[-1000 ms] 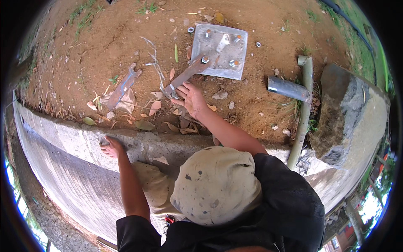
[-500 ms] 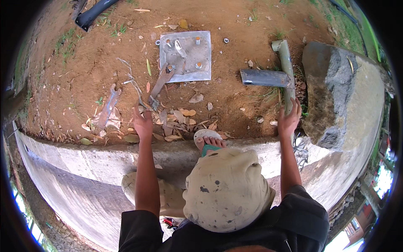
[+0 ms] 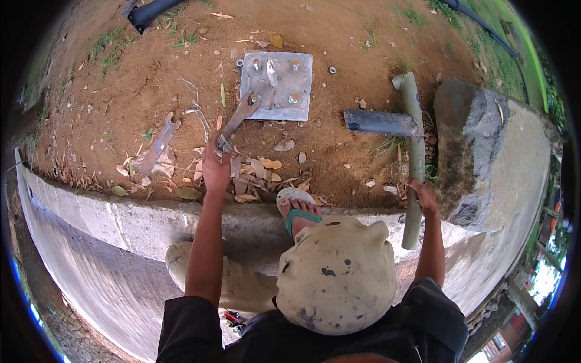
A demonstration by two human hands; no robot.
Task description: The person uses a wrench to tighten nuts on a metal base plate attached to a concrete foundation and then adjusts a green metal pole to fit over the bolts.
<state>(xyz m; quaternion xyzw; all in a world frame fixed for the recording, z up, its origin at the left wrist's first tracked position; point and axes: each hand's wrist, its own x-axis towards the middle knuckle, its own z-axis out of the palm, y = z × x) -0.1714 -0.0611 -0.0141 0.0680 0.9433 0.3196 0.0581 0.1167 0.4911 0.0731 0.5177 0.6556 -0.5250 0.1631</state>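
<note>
A flat metal open-end wrench [image 3: 238,121] lies across the soil, its jaw at the nut on the lower left bolt of a square metal base plate [image 3: 278,114]. My left hand [image 3: 216,172] is closed round the wrench's near end. On the right, my right hand [image 3: 425,196] grips a T-shaped pipe tool [image 3: 413,154], a grey-green pipe with a dark metal crosspiece [image 3: 378,122] pointing left. The pipe's near end reaches over the concrete edge. Bolts with rusty tops rise at the plate's corners, and a pale pointed piece [image 3: 271,74] stands between the upper two.
A second wrench [image 3: 162,140] rests on dry leaves at the left. Loose nuts [image 3: 332,70] lie beside the plate. A large stone block [image 3: 487,151] borders the pipe tool on the right. My sandalled foot [image 3: 296,206] is on the concrete ledge [image 3: 151,227]. A black tube [image 3: 151,13] lies far left.
My left hand has moved from beside the wrench onto its near end. My right hand has slid nearer to me and closed on the pipe. The view has shifted slightly.
</note>
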